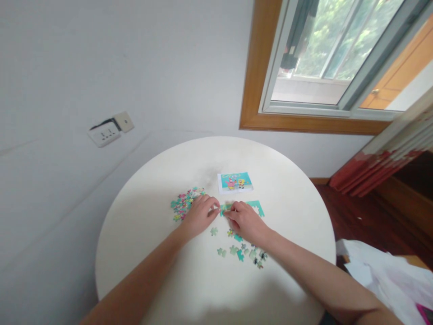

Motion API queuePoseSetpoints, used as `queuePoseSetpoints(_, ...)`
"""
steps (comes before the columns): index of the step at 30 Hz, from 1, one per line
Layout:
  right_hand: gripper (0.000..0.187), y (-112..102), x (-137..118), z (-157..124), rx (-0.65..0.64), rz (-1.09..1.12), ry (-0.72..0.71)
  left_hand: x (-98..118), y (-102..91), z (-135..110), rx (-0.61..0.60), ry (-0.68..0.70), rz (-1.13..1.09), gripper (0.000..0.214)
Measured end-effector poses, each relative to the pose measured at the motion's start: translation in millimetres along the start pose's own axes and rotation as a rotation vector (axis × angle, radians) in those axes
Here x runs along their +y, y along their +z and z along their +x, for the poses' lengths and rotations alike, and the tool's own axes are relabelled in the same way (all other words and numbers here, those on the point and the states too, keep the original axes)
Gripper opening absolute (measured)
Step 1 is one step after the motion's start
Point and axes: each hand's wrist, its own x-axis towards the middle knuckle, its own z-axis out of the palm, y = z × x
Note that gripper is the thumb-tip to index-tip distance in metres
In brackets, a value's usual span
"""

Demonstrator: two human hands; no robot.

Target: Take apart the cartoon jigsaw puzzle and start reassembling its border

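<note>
A partly joined jigsaw puzzle (254, 206), a teal strip with a corner at its right, lies on the round white table. My left hand (202, 213) is closed, thumb and forefinger pinching a puzzle piece (222, 209) at the strip's left end. From the other side my right hand (245, 220) bends over the strip, its fingertips pressed together on the same small area; they hide part of the pieces. Just left of my left hand is a heap of mixed puzzle pieces (181, 204). Behind the strip lies a reference picture card (236, 182) with two cartoon figures.
Several loose pieces (240, 255) are scattered in front of my right hand, with a pale piece (214, 231) off to the left. The table (135, 239) stands against a wall with a socket (104, 133). A window (311, 54) and curtain (382, 153) are at the right.
</note>
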Motion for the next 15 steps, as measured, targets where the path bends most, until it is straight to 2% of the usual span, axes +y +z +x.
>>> queuePoseSetpoints(10,0.027,-3.4,-1.7,-0.7,-0.017,0.002,-0.010,0.0,2.2,-0.1,0.004,-0.004,0.000,0.007)
queuePoseSetpoints(15,0.023,-2.2,-1.9,2.3,0.033,0.066,0.070,-3.1,2.6,0.2,0.001,-0.016,-0.017,0.006)
